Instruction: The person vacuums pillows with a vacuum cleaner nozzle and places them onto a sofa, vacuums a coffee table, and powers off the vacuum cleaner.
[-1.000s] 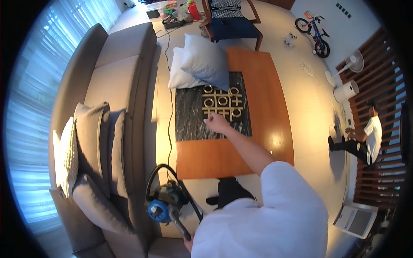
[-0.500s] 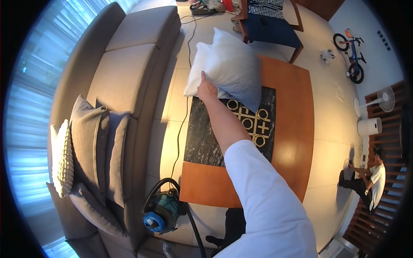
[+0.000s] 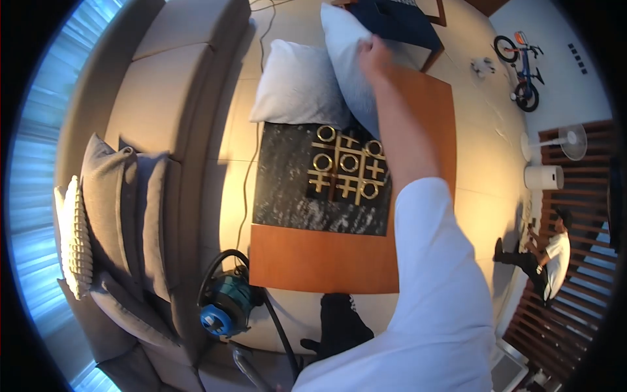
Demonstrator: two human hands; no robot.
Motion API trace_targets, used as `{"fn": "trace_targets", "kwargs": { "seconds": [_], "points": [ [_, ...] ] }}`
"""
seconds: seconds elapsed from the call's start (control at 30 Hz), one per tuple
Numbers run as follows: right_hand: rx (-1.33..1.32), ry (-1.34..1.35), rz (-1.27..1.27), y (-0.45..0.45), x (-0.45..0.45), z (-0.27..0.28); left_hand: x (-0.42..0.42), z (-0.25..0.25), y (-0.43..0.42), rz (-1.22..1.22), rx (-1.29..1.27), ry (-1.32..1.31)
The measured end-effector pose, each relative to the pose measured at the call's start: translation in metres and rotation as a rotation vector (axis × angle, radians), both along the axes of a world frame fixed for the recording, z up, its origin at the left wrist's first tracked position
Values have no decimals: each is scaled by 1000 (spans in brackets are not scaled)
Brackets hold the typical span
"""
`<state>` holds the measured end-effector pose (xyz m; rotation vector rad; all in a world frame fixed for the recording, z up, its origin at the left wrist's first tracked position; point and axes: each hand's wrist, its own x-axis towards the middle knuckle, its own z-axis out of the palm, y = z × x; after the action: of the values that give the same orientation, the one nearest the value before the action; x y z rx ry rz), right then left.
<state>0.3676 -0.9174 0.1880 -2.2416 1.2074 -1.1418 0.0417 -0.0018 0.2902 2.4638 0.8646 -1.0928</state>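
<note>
My right hand (image 3: 375, 57), somewhat blurred, is closed on the edge of a pale blue-grey cushion (image 3: 351, 55). That cushion is tilted up on its side over the far part of the wooden coffee table (image 3: 320, 255). A white cushion (image 3: 297, 85) lies beside it, to its left, at the far end of the table's black marble inset (image 3: 281, 189). Nearer to me on the inset is a gold tic-tac-toe set (image 3: 349, 163) of rings and crosses. My left hand is out of view.
A grey sofa (image 3: 153, 85) with several cushions (image 3: 108, 202) runs along the left. A blue vacuum cleaner (image 3: 225, 304) with a black hose stands by the table's near left corner. A dark blue chair (image 3: 398, 26) is beyond the table. A person (image 3: 548, 258) sits at the right.
My right hand has moved from the white cushion's near edge to the blue-grey cushion, right and farther away. The blue-grey cushion has turned more upright, and the cushions have separated. The view has shifted.
</note>
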Motion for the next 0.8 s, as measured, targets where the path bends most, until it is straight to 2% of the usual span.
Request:
{"fn": "trace_targets", "kwargs": {
  "seconds": [0.07,0.1,0.17,0.23,0.3,0.33,0.37,0.4,0.43,0.47,0.53,0.57,0.67,0.7,0.73,0.8],
  "points": [
    [-195,13,-9,-38,-25,42,11,0,-9,-1,-37,-80],
    [-207,17,-18,-35,-40,72,14,-3,-5,-33,-38,-99],
    [-71,-176,30,-3,-82,140,24,8,-25,-37,-79,-193],
    [-18,-115,8,31,-121,200,31,4,-27,-2,-138,-192],
    [-5,-444,90,81,-159,251,32,1,-8,93,-219,-177],
    [-7,-526,121,112,-181,275,20,-51,51,-68,-249,-350],
    [-3,-603,154,140,-206,292,22,-46,43,-29,-238,-339],
    [-76,-606,314,156,-237,296,27,-28,22,43,-307,-309],
    [-122,-569,306,190,-257,311,31,-19,14,-29,-306,-299],
    [-101,-567,304,217,-273,312,29,-28,26,34,-379,-316],
    [-40,-576,289,262,-299,317,25,-39,41,-65,-355,-364],
    [-33,-567,359,273,-307,307,24,-44,47,-25,-382,-371],
    [150,-487,339,310,-311,259,24,-48,55,-178,-488,-450],
    [246,-270,219,340,-311,263,23,-50,58,-223,-494,-488],
    [265,-327,254,345,-311,226,23,-60,70,-202,-502,-444],
    [401,-383,233,385,-324,199,20,-77,95,-217,-554,-430]
  ]
}}
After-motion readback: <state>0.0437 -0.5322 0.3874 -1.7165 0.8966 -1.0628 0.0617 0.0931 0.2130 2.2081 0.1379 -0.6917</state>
